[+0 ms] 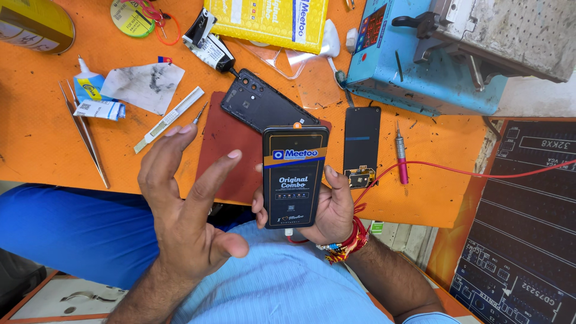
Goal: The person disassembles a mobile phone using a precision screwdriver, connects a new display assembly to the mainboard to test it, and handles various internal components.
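My right hand (332, 210) grips a black phone screen unit (294, 177) with an orange and black protective sticker on its face, held upright above my lap. My left hand (186, 204) hovers open to the left of it, fingers spread, holding nothing. Just beyond the screen unit, a black phone back cover (261, 105) with camera holes lies on a dark red mat (225, 150). A bare black display panel (362, 147) with a flex cable lies to the right on the orange table (36, 138).
A pink-handled screwdriver (401, 161) and a red wire (468, 173) lie right of the panel. Tweezers (87, 135), a glue tube (90, 96) and a white pry tool (168, 119) sit at left. A yellow package (270, 21) and a blue machine (420, 66) stand at the back.
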